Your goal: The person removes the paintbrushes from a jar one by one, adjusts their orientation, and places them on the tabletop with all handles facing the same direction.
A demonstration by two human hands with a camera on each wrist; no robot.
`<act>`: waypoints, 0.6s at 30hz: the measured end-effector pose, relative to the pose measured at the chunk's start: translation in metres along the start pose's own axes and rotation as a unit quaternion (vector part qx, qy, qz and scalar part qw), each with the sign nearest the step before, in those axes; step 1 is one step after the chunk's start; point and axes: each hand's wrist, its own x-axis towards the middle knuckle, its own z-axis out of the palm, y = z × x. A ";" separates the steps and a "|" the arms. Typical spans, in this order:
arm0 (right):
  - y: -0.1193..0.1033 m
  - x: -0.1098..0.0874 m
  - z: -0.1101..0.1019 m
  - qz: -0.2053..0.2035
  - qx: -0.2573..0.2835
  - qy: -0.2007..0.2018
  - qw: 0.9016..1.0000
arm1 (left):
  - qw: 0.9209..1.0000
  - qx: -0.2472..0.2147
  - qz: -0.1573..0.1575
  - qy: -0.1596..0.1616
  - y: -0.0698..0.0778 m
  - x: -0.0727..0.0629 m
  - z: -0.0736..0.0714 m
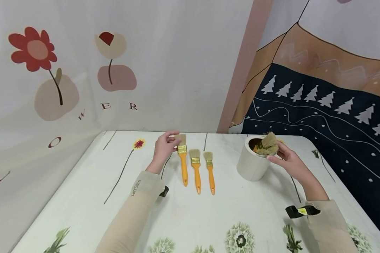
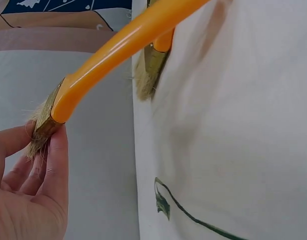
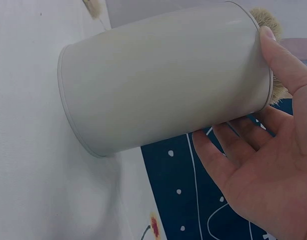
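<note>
My left hand (image 1: 165, 149) pinches the largest paintbrush (image 1: 183, 165) by its bristle end, between thumb and fingers. In the left wrist view its orange handle (image 2: 128, 45) slants up to the right from a brass-coloured ferrule. Two smaller paintbrushes, a middle one (image 1: 197, 175) and a narrow one (image 1: 211, 175), lie beside it with bristles pointing away from me. On the right, my right hand (image 1: 286, 160) grips a white cylindrical holder (image 1: 251, 165) near its rim, thumb on the near side. Bristle heads of paintbrushes (image 1: 268, 142) stick out of the holder; their handles are mostly hidden inside.
A white cloth with printed flowers covers the table (image 1: 114, 225). Behind it hangs a pale curtain (image 1: 177, 70) with flower prints and letters. A dark blue fabric with white trees (image 1: 320, 109) hangs along the right edge.
</note>
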 end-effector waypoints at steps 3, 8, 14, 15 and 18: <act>0.000 -0.001 0.000 0.000 0.003 0.001 1.000 | 1.000 0.004 -0.005 -0.009 -0.006 0.003 0.001; 0.000 0.000 0.000 -0.004 0.011 0.004 1.000 | 1.000 0.019 -0.010 -0.023 -0.014 0.003 0.001; 0.000 -0.001 0.002 -0.003 0.008 0.006 1.000 | 0.997 0.048 -0.030 -0.049 -0.021 0.004 0.003; 0.000 -0.001 0.002 -0.002 0.009 0.005 1.000 | 0.997 0.052 -0.035 -0.054 -0.023 0.004 0.003; -0.001 0.000 0.003 0.002 0.011 0.004 1.000 | 0.994 0.063 -0.049 -0.070 -0.028 0.006 0.003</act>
